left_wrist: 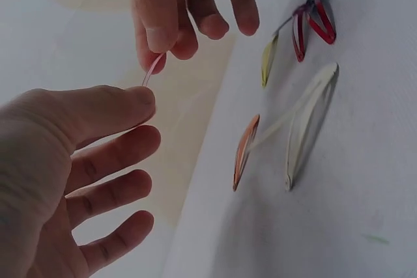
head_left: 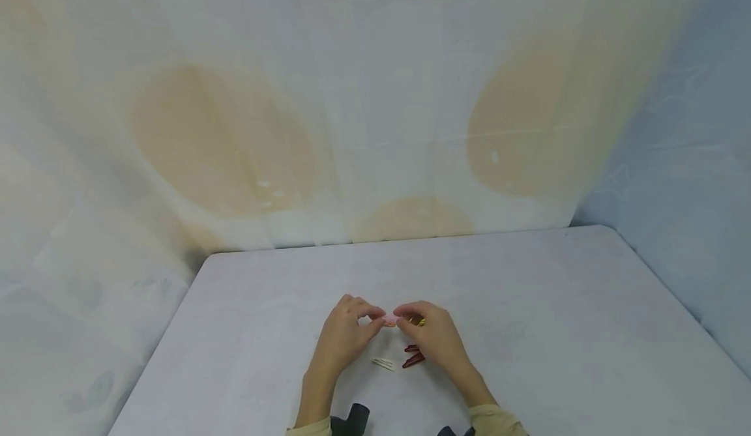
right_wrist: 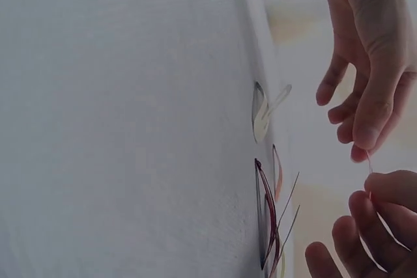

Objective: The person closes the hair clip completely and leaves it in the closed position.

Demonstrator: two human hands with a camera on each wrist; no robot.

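Above the white table [head_left: 528, 305], both hands meet over a small pale pink hair clip [head_left: 390, 320]. My left hand [head_left: 374, 315] pinches one end and my right hand [head_left: 405, 314] pinches the other. In the left wrist view the pink clip [left_wrist: 151, 69] shows as a thin strip between my left thumb [left_wrist: 140, 99] and the right hand's fingertips [left_wrist: 159, 37]. The right wrist view has it as a fine line [right_wrist: 369, 164] above my right hand [right_wrist: 381, 196]. Below the hands, a white clip [head_left: 383, 363], red clips [head_left: 413, 358] and a yellow clip [head_left: 421, 322] lie on the table.
An orange clip [left_wrist: 245, 151] lies beside the white clip [left_wrist: 309, 128], with the yellow clip [left_wrist: 268, 60] and red clips [left_wrist: 313, 24] further on. A pale curtain with tan ovals [head_left: 375, 97] hangs behind the table. Dark wrist straps [head_left: 352, 420] show at the bottom edge.
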